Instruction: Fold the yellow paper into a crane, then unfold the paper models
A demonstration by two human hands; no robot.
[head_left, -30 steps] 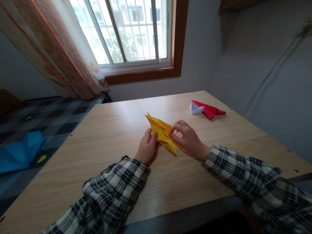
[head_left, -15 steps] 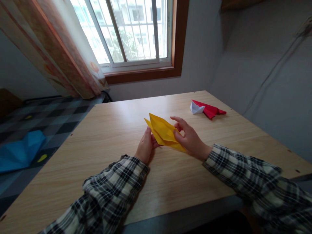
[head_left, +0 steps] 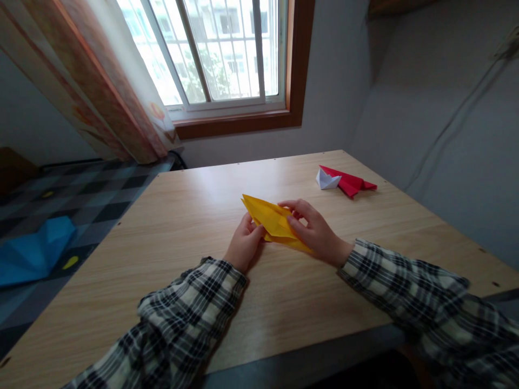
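Note:
Between my two hands is a folded yellow paper boat [head_left: 272, 217], held just over the wooden table [head_left: 170, 227]. My left hand [head_left: 243, 243] pinches its lower left side, the thumb on the near face and the other fingers mostly hidden behind. My right hand [head_left: 314, 229] grips the right end, with the thumb in front and the fingers curled over the top edge. The boat's pointed left tip sticks up past my left hand.
At the table's back right, a small white paper boat [head_left: 327, 179] rests against a red paper plane [head_left: 351, 182]. A blue folded paper [head_left: 38, 251] lies on the checkered bed cover [head_left: 101, 186] to the left. Beyond the table is a barred window [head_left: 219, 54].
The yellow boat's left points have come closer together and tipped lower. My left thumb has moved across onto its near side, and my right fingers have closed in on its top edge.

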